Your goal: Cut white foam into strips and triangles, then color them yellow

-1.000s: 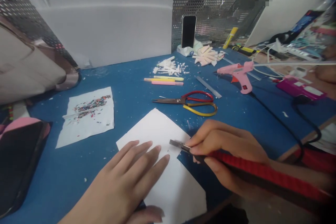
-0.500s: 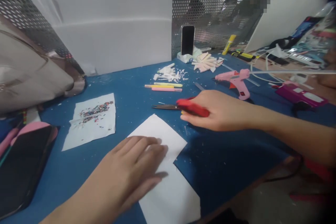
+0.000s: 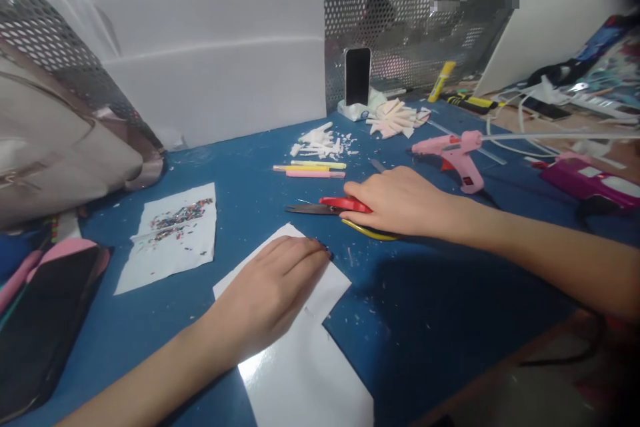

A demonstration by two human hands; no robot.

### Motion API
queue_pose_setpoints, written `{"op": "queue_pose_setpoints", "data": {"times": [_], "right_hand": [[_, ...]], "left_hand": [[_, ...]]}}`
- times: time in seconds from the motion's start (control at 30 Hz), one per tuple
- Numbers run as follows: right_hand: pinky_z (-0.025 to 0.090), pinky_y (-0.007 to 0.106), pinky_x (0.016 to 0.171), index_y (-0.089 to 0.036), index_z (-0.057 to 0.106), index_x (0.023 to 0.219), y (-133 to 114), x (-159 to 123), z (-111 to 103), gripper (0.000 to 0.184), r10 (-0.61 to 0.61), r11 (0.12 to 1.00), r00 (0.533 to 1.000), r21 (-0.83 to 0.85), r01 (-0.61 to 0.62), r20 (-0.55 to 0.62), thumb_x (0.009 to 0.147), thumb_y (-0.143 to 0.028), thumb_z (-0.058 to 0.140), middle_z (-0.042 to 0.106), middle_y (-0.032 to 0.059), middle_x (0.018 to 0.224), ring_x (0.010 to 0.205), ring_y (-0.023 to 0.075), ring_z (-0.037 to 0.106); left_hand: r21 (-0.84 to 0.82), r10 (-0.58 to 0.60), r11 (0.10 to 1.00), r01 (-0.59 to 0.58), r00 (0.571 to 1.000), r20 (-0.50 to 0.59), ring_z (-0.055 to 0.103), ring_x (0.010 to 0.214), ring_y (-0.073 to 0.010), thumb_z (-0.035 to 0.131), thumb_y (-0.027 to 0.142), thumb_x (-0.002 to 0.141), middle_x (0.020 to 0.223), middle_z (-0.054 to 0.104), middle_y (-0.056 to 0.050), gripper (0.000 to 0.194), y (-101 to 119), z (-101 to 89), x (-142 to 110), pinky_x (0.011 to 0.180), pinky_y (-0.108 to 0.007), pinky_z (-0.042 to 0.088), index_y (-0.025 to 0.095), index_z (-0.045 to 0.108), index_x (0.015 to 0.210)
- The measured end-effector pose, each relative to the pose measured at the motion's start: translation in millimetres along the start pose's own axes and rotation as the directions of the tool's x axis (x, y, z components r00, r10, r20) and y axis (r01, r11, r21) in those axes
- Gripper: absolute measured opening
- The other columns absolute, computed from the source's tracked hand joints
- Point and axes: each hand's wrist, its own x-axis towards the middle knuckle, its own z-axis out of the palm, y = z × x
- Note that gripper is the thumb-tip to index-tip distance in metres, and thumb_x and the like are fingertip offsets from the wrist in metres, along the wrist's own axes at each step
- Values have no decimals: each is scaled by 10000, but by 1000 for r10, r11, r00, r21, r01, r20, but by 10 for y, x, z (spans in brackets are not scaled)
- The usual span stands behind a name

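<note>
Head view: far left, dark phone (image 3: 45, 327) flat on the blue table (image 3: 430, 320), pale bag (image 3: 65, 153) behind it. Next, creased paper (image 3: 170, 237) with small coloured bits on top; big white board (image 3: 215, 73) upright at the back.

Centre, I've got the left hand (image 3: 273, 280) palm down on the white card (image 3: 307, 373), fingers together, tips by its upper right edge. Thumb hidden, so can't tell if I'm pinching it. One card corner points away from me, another right; lower part runs to the bottom of the view.

Scissors (image 3: 313, 209) lie just beyond the card, tips pointing left, long axis nearly left-right, handle end slightly nearer me. Three pens (image 3: 315, 174) lie past the blades, roughly parallel; white scraps (image 3: 320, 143) behind those, upright phone (image 3: 358, 77) further back.

Right hand (image 3: 410, 200) comes in from the right, fingers closed narrow on the red handle, covering most of it; yellow handle shows underneath. Hand also blocks part of a clear strip (image 3: 377, 165). Pink glue gun (image 3: 457, 153) beyond the right wrist, nozzle left; purple device (image 3: 590, 180) far right.
</note>
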Motion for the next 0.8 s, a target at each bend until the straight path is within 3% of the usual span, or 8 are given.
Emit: {"op": "queue_pose_setpoints", "data": {"times": [0.17,0.23,0.3,0.37,0.47,0.63,0.7,0.8], "right_hand": [[278,287,535,-122,598,994,-98,-10,-2,455,46,997,992,-52,-53,-121,914,-557,494,683,141,859,731,273,624],[287,280,552,-131,581,988,-174,-48,-57,382,35,998,974,52,-24,-225,911,-502,542,668,134,954,830,258,612],[302,261,547,-161,572,936,-255,-107,-111,301,7,949,982,311,53,-187,920,-461,546,663,60,854,744,186,594],[332,232,527,-180,574,881,-330,-168,-131,305,-86,786,996,612,87,-30,927,-479,534,620,-10,698,619,123,557],[401,192,512,-175,565,838,-434,-229,-64,332,-245,450,959,893,-15,140,921,-495,542,586,-41,612,537,84,558],[403,147,362,-165,479,816,-612,-225,153,325,-419,-80,884,960,-267,210,875,-450,623,687,25,775,495,89,625],[426,132,363,-152,497,826,-663,-212,200,307,-429,-193,882,934,-302,197,867,-417,644,704,51,822,513,87,644],[429,111,371,-124,551,853,-696,-206,209,262,-425,-248,882,911,-330,204,877,-368,643,708,65,824,511,72,642]], "left_hand": [[24,36,999,-36,999,10,450,1202,-226,379,99,980,1303,505,-114,373,-28,15,-30,1058,-441,404,146,426,1347],[17,16,1000,-16,1000,-18,455,1168,-224,389,83,969,1274,506,-117,348,-23,6,-42,1052,-449,403,137,435,1310],[-8,-3,1000,2,998,-59,462,1135,-213,406,66,955,1242,508,-113,335,-17,-3,-54,1045,-440,406,140,436,1280],[-27,5,1000,-9,993,-117,462,1132,-203,412,37,937,1222,506,-112,340,-19,-11,-69,1058,-430,389,137,432,1261],[-40,37,998,-46,978,-206,445,1160,-202,399,-11,909,1218,496,-129,360,-33,-13,-99,1089,-430,337,103,424,1250],[-31,64,997,-75,961,-270,433,1181,-212,394,-29,900,1196,498,-149,367,-50,-12,-117,1075,-432,325,69,415,1253],[-26,70,996,-80,957,-282,434,1170,-212,389,-19,908,1189,501,-147,347,-47,-17,-109,1055,-424,340,72,419,1242],[-22,63,997,-72,957,-284,434,1148,-212,384,0,922,1179,502,-143,311,-35,-21,-99,999,-398,375,79,428,1220]]}}
